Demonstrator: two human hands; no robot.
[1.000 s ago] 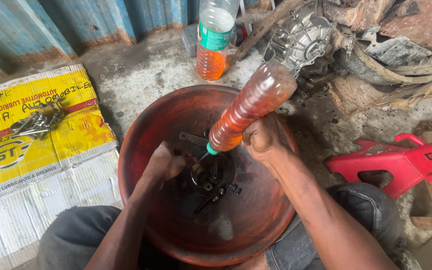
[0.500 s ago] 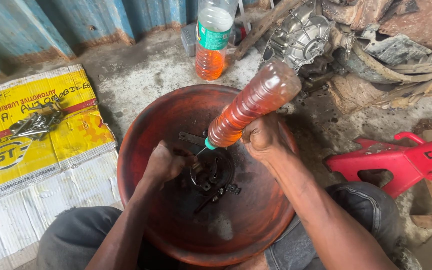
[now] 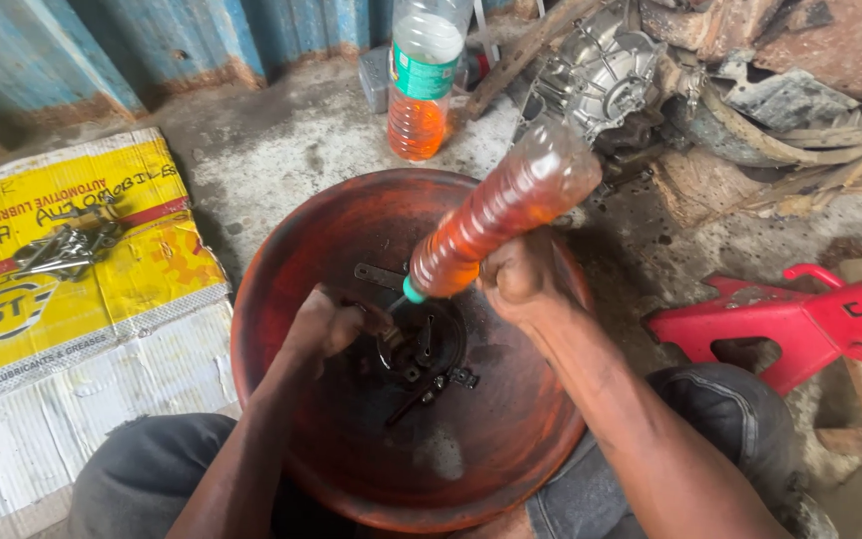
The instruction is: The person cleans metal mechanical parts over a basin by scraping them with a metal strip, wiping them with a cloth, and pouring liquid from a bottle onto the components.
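Right hand [image 3: 521, 279] grips orange bottle [image 3: 496, 215], nozzle down-left; left hand [image 3: 326, 324] seemingly pinches a small part.

Stained concrete floor [image 3: 281, 140], rusty blue corrugated wall [image 3: 152, 40], flattened yellow cardboard [image 3: 72, 289].

orange bottle [image 3: 496, 215], rust-red basin [image 3: 291, 260], yellow cardboard [image 3: 142, 260]

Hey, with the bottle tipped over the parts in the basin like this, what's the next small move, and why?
Probably a gentle squeeze of the tilted clear plastic bottle of orange liquid in the right hand. Its green nozzle already points down at the dark metal parts in the round reddish basin, and the left hand steadies one of them right under the tip.
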